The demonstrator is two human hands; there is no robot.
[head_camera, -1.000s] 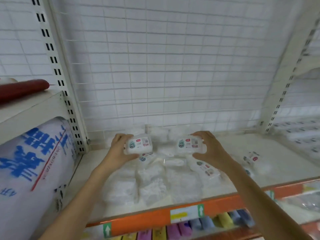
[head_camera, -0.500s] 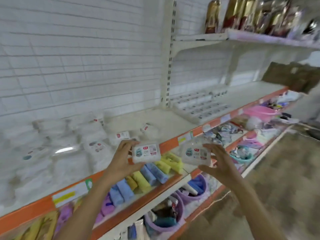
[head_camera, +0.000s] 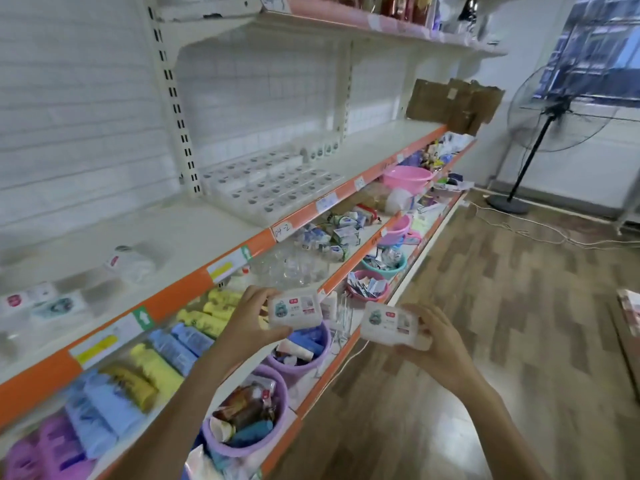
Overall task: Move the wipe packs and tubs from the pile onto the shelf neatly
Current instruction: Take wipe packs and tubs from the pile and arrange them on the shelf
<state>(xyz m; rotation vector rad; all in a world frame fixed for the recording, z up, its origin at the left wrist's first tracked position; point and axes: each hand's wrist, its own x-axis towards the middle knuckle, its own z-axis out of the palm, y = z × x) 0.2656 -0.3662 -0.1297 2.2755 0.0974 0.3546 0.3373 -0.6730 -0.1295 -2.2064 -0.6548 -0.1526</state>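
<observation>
- Your left hand (head_camera: 251, 322) grips a white wipe pack (head_camera: 295, 311), thumb under it and fingers curled over its top edge, label facing you.
- Your right hand (head_camera: 438, 344) grips a second wipe pack (head_camera: 389, 323) the same way, fingers wrapped round its far end, thumb beneath.
- Both packs are in the air, side by side but apart, out in front of the orange-edged shelf (head_camera: 194, 285) and over the lower tiers, not resting on anything.
- The left pack hangs above a purple tub (head_camera: 304, 362) full of small tubes; the right one sits out past the shelf edge, over the wood-look floor (head_camera: 502, 323).
- On the shelf board to your left, a few loose packs (head_camera: 45, 301) lie flat, blurred, with one more pack (head_camera: 130, 263) further along.
- Further down that same board, neat rows of packs (head_camera: 273, 185) stand lined up beside the white upright (head_camera: 173, 98).
- Under the shelf: rolled yellow and blue cloths (head_camera: 180, 344), and another purple tub (head_camera: 249, 417) of mixed bits near your left forearm.
- Far end: pink basin (head_camera: 407, 176), flattened cardboard (head_camera: 453, 100), and a standing fan (head_camera: 554, 109) by the wall.
</observation>
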